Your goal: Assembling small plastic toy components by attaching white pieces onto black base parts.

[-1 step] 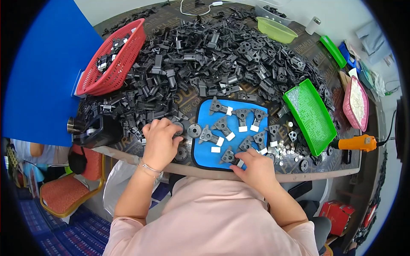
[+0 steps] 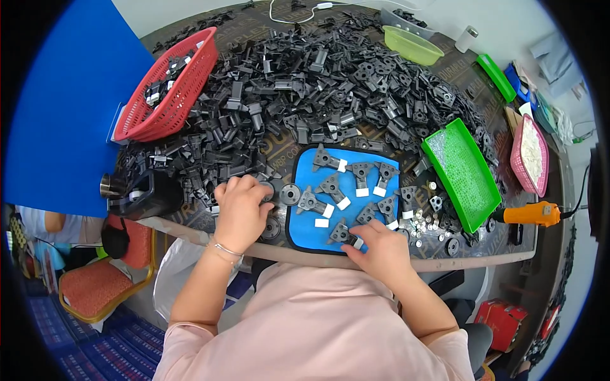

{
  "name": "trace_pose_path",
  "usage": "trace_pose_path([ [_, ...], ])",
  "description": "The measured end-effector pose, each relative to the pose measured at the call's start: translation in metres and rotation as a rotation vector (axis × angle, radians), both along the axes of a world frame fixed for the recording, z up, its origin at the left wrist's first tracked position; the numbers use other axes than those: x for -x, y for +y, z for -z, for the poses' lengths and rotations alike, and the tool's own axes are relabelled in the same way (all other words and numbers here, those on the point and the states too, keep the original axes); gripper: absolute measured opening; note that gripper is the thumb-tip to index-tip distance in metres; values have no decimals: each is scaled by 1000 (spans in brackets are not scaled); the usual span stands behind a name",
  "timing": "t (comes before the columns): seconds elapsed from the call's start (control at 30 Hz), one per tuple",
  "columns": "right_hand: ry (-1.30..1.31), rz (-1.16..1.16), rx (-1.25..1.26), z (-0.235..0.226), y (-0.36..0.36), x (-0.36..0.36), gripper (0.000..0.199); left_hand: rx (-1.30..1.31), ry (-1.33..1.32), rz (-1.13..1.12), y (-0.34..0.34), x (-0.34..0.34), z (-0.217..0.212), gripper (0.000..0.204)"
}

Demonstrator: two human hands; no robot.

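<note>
My left hand (image 2: 240,209) is curled over the near tabletop, left of the blue mat. Its fingers close on a black round disc (image 2: 271,188), mostly hidden beneath them. Beside it lie a second black disc (image 2: 290,194) and, nearer the edge, another disc (image 2: 272,228). My right hand (image 2: 382,249) pinches a black three-lobed plastic bracket (image 2: 339,232) at its stem, at the mat's near edge. Several similar brackets with white end pieces, such as one bracket (image 2: 332,187), lie on the blue mat (image 2: 304,236). A loose white block (image 2: 321,223) rests among them.
A large heap of black plastic parts (image 2: 305,82) covers the table's back. A red basket (image 2: 197,79) stands left; a green tray (image 2: 460,171) and small metallic pieces (image 2: 427,223) lie right. An orange power tool (image 2: 532,214) is at the far right, beyond the tray.
</note>
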State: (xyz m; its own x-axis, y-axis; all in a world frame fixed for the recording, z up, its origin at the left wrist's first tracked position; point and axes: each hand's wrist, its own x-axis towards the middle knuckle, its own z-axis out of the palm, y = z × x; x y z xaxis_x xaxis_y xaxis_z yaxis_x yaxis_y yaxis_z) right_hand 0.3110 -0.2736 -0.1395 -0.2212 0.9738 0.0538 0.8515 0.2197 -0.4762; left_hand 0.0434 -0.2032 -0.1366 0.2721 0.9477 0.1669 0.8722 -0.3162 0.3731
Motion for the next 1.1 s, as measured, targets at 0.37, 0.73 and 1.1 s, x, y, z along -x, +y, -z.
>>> trace_pose_path([
  [0.37, 21, -16, -114, -7, 88, 12, 21, -47, 100, 127, 18, -9, 11, 49],
  [0.73, -197, -178, -335, 13, 203, 56, 15, -112, 57, 79, 66, -22, -16, 25],
  [1.1, 876, 266, 245, -25, 194, 23, 17, -334, -26, -36, 124, -17, -25, 24],
])
